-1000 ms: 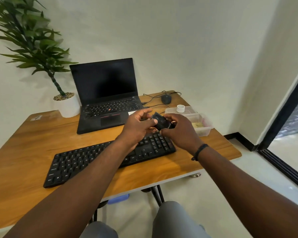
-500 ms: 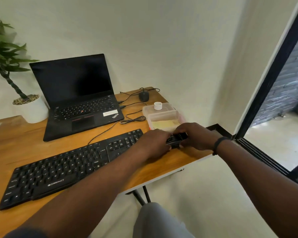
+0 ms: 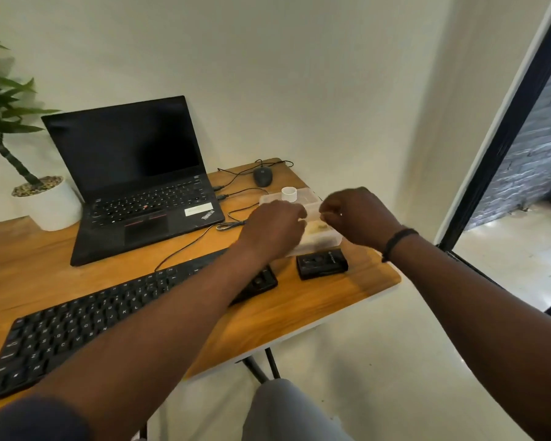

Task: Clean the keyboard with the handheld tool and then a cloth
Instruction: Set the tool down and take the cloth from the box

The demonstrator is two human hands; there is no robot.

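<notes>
Head view, hands (image 3: 275, 229) over container (image 3: 322, 238)

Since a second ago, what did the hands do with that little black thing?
Both hands let go of the small black handheld tool; it lies on the desk beside the keyboard. The left hand and right hand moved up to the clear plastic container. Laptop and mouse stayed put.

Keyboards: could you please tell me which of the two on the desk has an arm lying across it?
The separate black keyboard at the front; the left forearm crosses its right end. The laptop keyboard behind is uncovered.
</notes>
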